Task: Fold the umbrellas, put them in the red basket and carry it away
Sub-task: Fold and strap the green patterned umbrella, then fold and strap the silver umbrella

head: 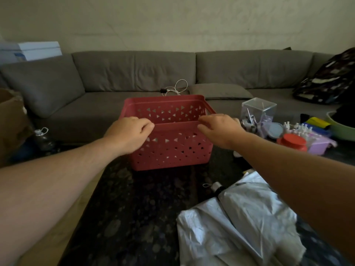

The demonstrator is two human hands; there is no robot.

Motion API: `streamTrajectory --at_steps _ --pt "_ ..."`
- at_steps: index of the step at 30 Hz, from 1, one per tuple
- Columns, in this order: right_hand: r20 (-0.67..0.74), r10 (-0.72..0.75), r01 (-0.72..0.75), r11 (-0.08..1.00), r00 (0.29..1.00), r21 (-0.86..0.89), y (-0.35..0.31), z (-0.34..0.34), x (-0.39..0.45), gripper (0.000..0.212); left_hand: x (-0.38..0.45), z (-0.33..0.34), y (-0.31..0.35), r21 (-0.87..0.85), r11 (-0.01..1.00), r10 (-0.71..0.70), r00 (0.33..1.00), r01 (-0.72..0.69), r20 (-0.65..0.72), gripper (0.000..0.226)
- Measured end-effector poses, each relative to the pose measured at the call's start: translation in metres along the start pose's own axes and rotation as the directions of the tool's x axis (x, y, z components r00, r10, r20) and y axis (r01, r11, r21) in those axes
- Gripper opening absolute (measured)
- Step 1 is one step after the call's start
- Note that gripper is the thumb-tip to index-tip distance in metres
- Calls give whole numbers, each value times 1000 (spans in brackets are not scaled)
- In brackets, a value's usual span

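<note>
The red basket (172, 150), pierced with triangular holes, stands on the dark patterned table (134, 208) in the middle of the view. My left hand (128, 135) grips the near rim at its left end with curled fingers. At the right end of that rim, my right hand (219, 129) has its fingers over the edge and its thumb below it. A silver umbrella (236, 223) lies loose and crumpled on the table at the lower right, under my right forearm. Its black handle points toward the basket. What I can see of the basket's inside holds nothing.
A grey sofa (134, 73) runs behind the table, with a white cable (177, 89) on its seat. On the table's right are a clear plastic box (258, 110), a red lid (293, 141), small bottles (303, 129) and a green bowl (342, 127). A cardboard box (9, 120) stands at the left.
</note>
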State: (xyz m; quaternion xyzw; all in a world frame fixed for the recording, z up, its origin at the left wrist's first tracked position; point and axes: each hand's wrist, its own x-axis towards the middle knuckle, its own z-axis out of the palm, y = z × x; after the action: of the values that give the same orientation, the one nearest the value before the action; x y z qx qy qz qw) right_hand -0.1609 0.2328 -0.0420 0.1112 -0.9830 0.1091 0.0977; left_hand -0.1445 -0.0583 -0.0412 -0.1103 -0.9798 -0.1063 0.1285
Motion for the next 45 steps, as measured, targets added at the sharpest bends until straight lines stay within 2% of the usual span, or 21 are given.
streamTrajectory --at_steps 3,5,7,9,11,12,14,16,18,20,22,25,27,29,31,33,35,36,39,42,45 --pt "85 -46 45 999 995 22 6 7 -4 63 -5 8 2 146 989 13 1000 -17 25 45" --pt "46 -67 63 994 997 86 4 7 -14 72 -12 11 9 179 984 19 1000 -15 -19 55" --pt "-44 -19 25 987 999 159 3 7 -33 66 -29 18 25 147 986 103 985 -83 -136 62" --pt "-83 17 2 974 996 228 3 7 -65 51 -55 33 51 69 977 210 957 -200 -199 56" --pt "-54 37 -25 975 998 219 13 13 -105 39 -83 54 85 -71 967 245 969 -246 -16 45" --pt "-14 63 -59 981 998 185 20 16 -126 35 -97 66 102 -130 971 220 965 -203 139 46" --pt "66 215 -222 967 974 127 41 19 -164 34 -119 95 130 -179 982 130 907 -62 400 64" --pt "101 420 -430 893 902 131 63 25 -196 40 -136 123 148 -201 978 62 856 50 514 81" --pt "165 559 -579 806 812 122 74 38 -222 57 -150 142 158 -130 990 23 845 55 534 90" --pt "285 601 -653 744 747 143 75 53 -242 85 -162 144 163 -78 996 5 872 38 490 91" --pt "341 568 -643 747 749 169 72 67 -252 107 -172 134 163 -111 993 8 893 47 450 90" --pt "355 528 -591 802 772 92 72 66 -249 121 -183 109 154 -150 985 -22 928 83 372 82" --pt "401 493 -543 840 772 11 63 61 -245 121 -194 94 147 -246 960 -54 953 131 297 69" --pt "431 453 -479 876 780 -54 51 61 -242 114 -206 82 145 -430 880 -106 966 202 237 56" --pt "429 429 -456 889 795 -44 41 63 -240 98 -219 77 144 -634 719 -180 957 287 229 45" --pt "413 435 -493 869 800 39 34 60 -241 75 -233 75 144 -736 587 -226 941 337 251 33" --pt "350 430 -504 849 832 156 28 51 -244 58 -241 74 138 -718 619 -226 948 318 225 21" --pt "304 415 -488 844 857 224 24 45 -246 58 -244 73 134 -694 657 -215 956 294 201 17" --pt "111 311 -328 847 944 419 4 24 -257 85 -246 59 120 -690 683 -239 966 238 98 13" --pt "-126 151 -75 879 980 471 -21 9 -269 87 -240 27 108 -714 699 -226 962 51 -152 38" --pt "-253 69 51 897 965 439 -39 -7 -275 84 -227 -21 99 -649 745 -188 886 -153 -424 57"
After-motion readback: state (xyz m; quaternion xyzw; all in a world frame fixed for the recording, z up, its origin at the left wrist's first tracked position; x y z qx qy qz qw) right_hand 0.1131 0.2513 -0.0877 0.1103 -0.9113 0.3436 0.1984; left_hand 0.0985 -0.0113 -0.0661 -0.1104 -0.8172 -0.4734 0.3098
